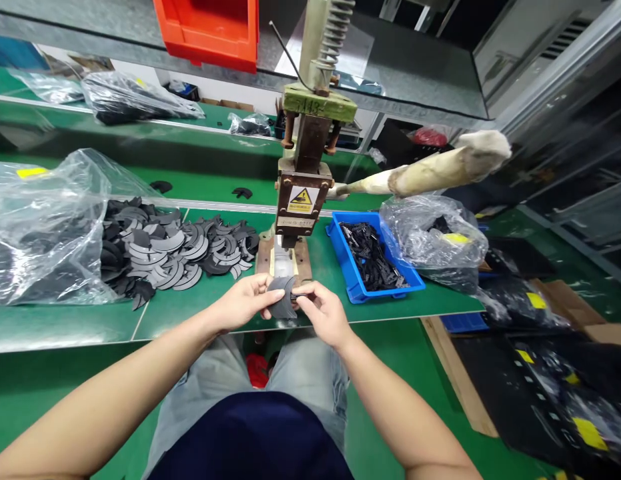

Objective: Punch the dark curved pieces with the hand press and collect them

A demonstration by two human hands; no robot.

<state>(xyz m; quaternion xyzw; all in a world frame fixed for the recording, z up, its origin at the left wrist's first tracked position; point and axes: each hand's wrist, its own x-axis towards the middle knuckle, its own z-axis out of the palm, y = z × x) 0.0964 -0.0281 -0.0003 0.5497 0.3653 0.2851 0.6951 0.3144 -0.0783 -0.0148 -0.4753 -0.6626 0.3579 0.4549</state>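
A dark grey curved plastic piece (280, 301) is gripped by my left hand (247, 300), thumb on its face, just in front of the hand press (299, 200). My right hand (323, 310) pinches at the piece's right edge; a small dark part seems to sit between its fingertips, too covered to make out fully. Behind my hands is the press base (304, 263) with a pale fixture. A heap of similar grey curved pieces (175, 250) lies on the green table to the left. On the right, a blue bin (357, 290) holds many small black parts (373, 260).
The press's wrapped lever (430, 170) sticks out to the right above the blue bin. Clear plastic bags stand at left (45, 233) and right (435, 233). An orange bin (210, 33) sits on the shelf above. Two dark pieces lie on the green surface behind the heap.
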